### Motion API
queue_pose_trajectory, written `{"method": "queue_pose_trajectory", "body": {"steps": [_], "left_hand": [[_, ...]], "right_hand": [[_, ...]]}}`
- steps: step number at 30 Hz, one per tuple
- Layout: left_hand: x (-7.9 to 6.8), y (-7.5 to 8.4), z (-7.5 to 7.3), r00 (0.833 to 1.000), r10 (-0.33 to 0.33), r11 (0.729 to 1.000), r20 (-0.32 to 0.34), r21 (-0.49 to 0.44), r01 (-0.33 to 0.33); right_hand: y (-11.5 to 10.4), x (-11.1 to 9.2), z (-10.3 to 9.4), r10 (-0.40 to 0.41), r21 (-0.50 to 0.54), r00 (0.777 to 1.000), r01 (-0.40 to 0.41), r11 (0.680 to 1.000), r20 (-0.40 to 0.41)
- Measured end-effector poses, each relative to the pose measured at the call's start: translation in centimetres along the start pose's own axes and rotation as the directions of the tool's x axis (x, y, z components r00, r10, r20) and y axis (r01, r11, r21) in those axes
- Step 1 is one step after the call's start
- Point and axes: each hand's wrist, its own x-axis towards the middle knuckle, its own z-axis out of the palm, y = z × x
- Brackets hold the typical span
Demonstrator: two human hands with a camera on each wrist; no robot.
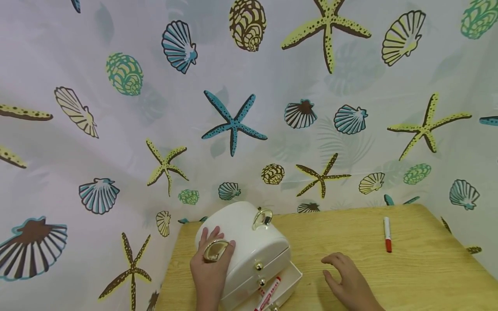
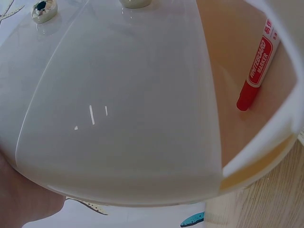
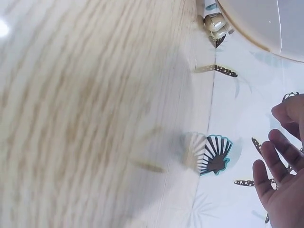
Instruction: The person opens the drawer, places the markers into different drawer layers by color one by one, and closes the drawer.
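A glossy white rounded drawer box [image 1: 237, 222] stands at the table's left side in the head view. My left hand [image 1: 211, 270] rests on its top, thumb and fingers spread around a gold ring handle [image 1: 206, 251]. The lowest drawer [image 1: 292, 280] is pulled out, and a red and white whiteboard marker [image 2: 261, 59] leans inside it, cap end down in the left wrist view. To the right of the drawer, my right hand [image 1: 347, 278] is held over the table with loosely bent fingers and nothing in them.
Another marker [image 1: 387, 235], white with a red end, lies on the wooden table [image 1: 428, 259] at the right. A second gold ring handle [image 1: 268, 211] and gold knobs [image 1: 259, 266] stick out from the box. Shell-and-starfish curtain [image 1: 272, 142] hangs behind and beside the table.
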Motion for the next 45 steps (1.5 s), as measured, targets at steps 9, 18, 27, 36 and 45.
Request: {"method": "queue_pose_trajectory", "body": {"steps": [9,18,27,36,45], "left_hand": [[0.0,0.2,0.0,1.0,-0.011,1.0,0.003,0.006,0.011],[0.3,-0.5,0.0,1.0,-0.003,1.0,0.008,-0.002,0.003],[0.3,-0.3,0.0,1.0,-0.017,1.0,0.016,0.005,0.017],[0.2,-0.3,0.0,1.0,-0.015,1.0,0.017,-0.016,0.015],[0.2,-0.2,0.0,1.0,-0.024,1.0,0.016,0.006,0.023]], "right_hand": [[1.6,0.1,-0.2,-0.043,-0.017,0.998,0.042,0.999,-0.054],[3.6,0.6,-0.5,-0.01,-0.046,0.999,0.007,0.999,-0.048],[4.8,1.4,-1.2,0.035,-0.04,0.999,-0.036,0.999,-0.036],[5.8,1.5,-1.4,0.07,-0.036,0.998,-0.07,0.997,-0.007],[6.8,1.5,-1.5,0.12,-0.024,0.993,-0.119,0.993,0.018]]}}
